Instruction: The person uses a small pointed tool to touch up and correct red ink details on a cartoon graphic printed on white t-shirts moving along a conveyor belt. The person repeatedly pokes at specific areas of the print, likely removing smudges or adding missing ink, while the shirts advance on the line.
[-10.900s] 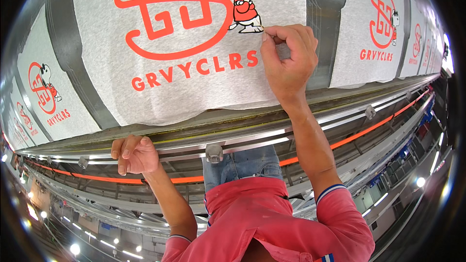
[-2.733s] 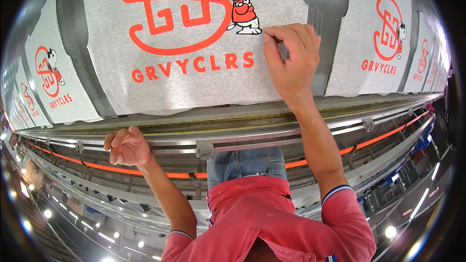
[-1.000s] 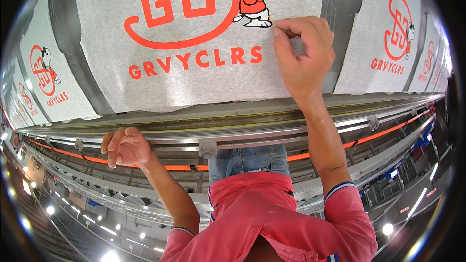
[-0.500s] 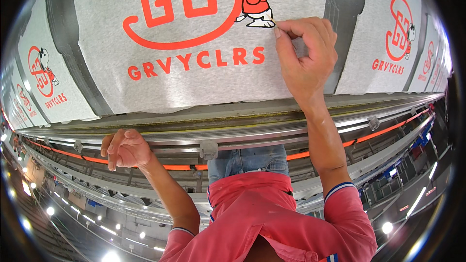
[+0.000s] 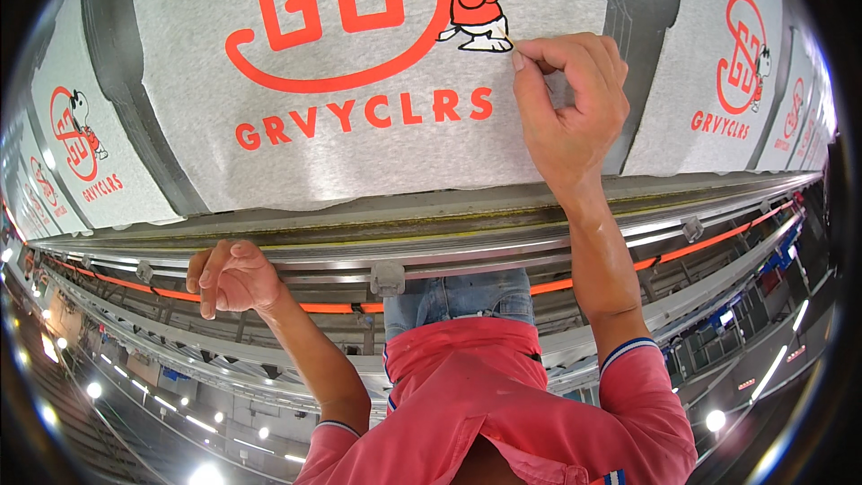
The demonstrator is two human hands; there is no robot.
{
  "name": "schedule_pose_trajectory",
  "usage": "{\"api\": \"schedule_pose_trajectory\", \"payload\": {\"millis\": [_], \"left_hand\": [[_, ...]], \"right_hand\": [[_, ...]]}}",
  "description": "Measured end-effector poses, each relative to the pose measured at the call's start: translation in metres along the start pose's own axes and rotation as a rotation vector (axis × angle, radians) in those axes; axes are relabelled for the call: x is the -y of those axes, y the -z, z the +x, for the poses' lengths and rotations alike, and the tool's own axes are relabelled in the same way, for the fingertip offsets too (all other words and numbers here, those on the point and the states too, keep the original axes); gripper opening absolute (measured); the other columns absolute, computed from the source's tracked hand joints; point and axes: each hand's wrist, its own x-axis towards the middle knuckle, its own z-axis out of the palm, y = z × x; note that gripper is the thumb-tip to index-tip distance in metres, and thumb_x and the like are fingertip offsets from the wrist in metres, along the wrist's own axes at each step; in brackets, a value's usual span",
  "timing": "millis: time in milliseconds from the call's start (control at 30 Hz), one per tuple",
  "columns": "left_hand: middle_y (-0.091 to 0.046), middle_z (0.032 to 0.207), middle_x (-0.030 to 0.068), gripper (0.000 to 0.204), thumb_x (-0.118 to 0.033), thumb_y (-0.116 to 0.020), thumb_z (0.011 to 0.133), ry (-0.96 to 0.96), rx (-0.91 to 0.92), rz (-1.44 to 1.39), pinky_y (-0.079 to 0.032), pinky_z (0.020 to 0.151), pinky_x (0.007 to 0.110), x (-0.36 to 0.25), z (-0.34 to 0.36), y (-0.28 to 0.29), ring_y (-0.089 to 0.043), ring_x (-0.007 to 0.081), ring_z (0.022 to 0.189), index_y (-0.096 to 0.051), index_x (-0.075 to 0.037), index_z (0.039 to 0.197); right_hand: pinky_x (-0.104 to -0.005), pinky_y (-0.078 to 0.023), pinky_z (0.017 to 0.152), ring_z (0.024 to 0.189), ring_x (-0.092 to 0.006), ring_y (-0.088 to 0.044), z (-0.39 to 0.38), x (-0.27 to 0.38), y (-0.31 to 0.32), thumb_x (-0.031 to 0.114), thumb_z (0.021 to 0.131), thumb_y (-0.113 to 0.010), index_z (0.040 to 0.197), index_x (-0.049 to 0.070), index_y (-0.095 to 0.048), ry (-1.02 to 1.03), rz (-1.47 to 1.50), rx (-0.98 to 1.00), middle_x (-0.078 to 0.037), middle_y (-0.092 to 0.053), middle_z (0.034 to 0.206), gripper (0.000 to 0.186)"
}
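A grey fabric panel [image 5: 359, 162] lies flat on the dark printing table. It bears a red emblem [image 5: 301, 31], red lettering under that, and a black-outlined white cartoon dog [image 5: 476, 4] in a red top. Beside the dog's feet, my right hand [image 5: 575, 108] pinches a thin yellowish sliver [image 5: 509, 38] between thumb and forefinger; most of it is hidden by the fingertips. My left hand [image 5: 235, 278] hangs at the metal rail along the table's near edge, its fingers loosely bent and apart, holding nothing.
Panels with the same print lie to the left [image 5: 99, 144] and the right [image 5: 691, 81], with dark table strips [image 5: 144, 81] between them. A metal rail [image 5: 485, 262] with grey blocks [image 5: 388, 278] and an orange strip [image 5: 552, 287] runs between the table and my body.
Hardly anything differs. My right fingertips stay beside the dog's feet in the same pinch, and the whole view has shifted very slightly. My left hand keeps its pose.
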Motion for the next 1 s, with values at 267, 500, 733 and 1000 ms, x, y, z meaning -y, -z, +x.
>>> {"api": "schedule_pose_trajectory", "payload": {"millis": [267, 500, 733, 1000], "left_hand": [[-0.067, 0.067, -0.0082, 0.015, -0.010, -0.064, 0.085, -0.001, -0.003, 0.017, -0.026, 0.109, 0.045, -0.002, -0.002, 0.002, -0.055, 0.0094, 0.100, -0.064, -0.009, 0.100], [-0.068, 0.070, -0.0094, 0.015, -0.009, -0.062, 0.086, -0.049, 0.014, 0.024, -0.025, 0.110, 0.045, -0.016, -0.005, 0.005, -0.055, 0.0098, 0.103, -0.063, -0.008, 0.101], [-0.065, 0.105, -0.0048, 0.021, 0.005, -0.060, 0.076, -0.155, -0.082, 0.031, -0.039, 0.098, 0.040, -0.007, -0.011, 0.008, -0.050, 0.0167, 0.110, -0.069, -0.013, 0.079], [-0.067, 0.100, 0.0002, 0.020, -0.002, -0.056, 0.081, -0.015, 0.068, 0.134, -0.038, 0.103, 0.036, 0.187, 0.003, -0.055, -0.059, 0.0134, 0.104, -0.061, -0.007, 0.100]], "right_hand": [[-0.0284, -0.038, 0.070, 0.070, -0.0144, -0.054, 0.000, 0.001, 0.000, -0.003, 0.070, -0.068, 0.079, 0.008, -0.066, -0.002, 0.005, 0.007, 0.001, -0.061, 0.073, 0.014], [-0.0279, -0.042, 0.065, 0.070, -0.0163, -0.055, -0.006, 0.010, -0.006, -0.004, 0.072, -0.066, 0.085, 0.005, -0.066, -0.183, 0.324, -0.190, -0.003, -0.060, 0.076, 0.016], [-0.0424, -0.037, 0.061, 0.060, -0.0281, -0.047, 0.005, 0.029, 0.006, 0.009, 0.070, -0.060, 0.078, 0.008, -0.058, 0.187, 0.596, -0.220, -0.009, -0.050, 0.070, 0.009], [-0.0371, -0.042, 0.056, 0.061, -0.0235, -0.058, 0.101, 0.101, 0.131, 0.020, 0.064, -0.064, 0.061, 0.009, -0.059, 1.074, 0.432, 0.101, -0.009, -0.057, 0.061, 0.013]]}}
